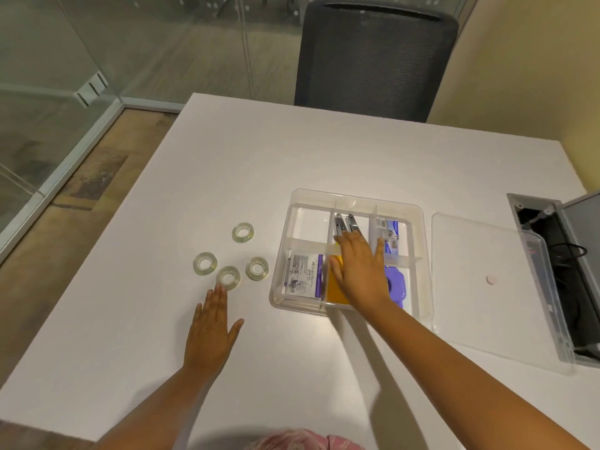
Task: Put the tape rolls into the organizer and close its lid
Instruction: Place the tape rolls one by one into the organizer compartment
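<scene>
Several clear tape rolls lie flat on the white table left of the organizer: one farthest away, one at the left, one nearest me, one closest to the organizer. The clear divided organizer stands open; its top-left compartment is bare, the others hold staplers, small boxes, a yellow pad and a purple item. Its clear lid lies flat to the right. My left hand hovers flat, fingertips just short of the nearest roll. My right hand is spread over the organizer's middle, holding nothing.
A dark mesh office chair stands at the table's far edge. An open cable box with black cords is set into the table at the right, partly under the lid. Glass walls and wooden floor lie to the left.
</scene>
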A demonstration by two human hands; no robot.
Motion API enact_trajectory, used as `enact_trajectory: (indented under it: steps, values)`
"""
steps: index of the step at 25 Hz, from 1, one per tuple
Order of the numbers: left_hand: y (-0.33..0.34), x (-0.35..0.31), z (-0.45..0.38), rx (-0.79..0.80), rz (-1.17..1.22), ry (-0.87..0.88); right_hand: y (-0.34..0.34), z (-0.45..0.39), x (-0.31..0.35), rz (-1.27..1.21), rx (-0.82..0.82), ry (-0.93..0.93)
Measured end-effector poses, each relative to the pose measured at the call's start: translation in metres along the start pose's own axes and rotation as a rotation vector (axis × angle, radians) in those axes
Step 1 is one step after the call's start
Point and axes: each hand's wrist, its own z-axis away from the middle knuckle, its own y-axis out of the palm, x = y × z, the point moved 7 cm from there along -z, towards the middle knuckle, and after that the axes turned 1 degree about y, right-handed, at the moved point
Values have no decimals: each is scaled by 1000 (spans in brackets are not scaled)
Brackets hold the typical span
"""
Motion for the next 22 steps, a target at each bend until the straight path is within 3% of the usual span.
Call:
enact_trajectory:
  steps: [8,13,22]
  values:
    - [8,5,3,-26,-15,-12,24,-15,88,-13,64,-323]
    - [8,5,1,-82,3,18,62,-26,122,72,288,-479]
    - [-2,5,5,-288,11,52,102,-40,157,308,418,-471]
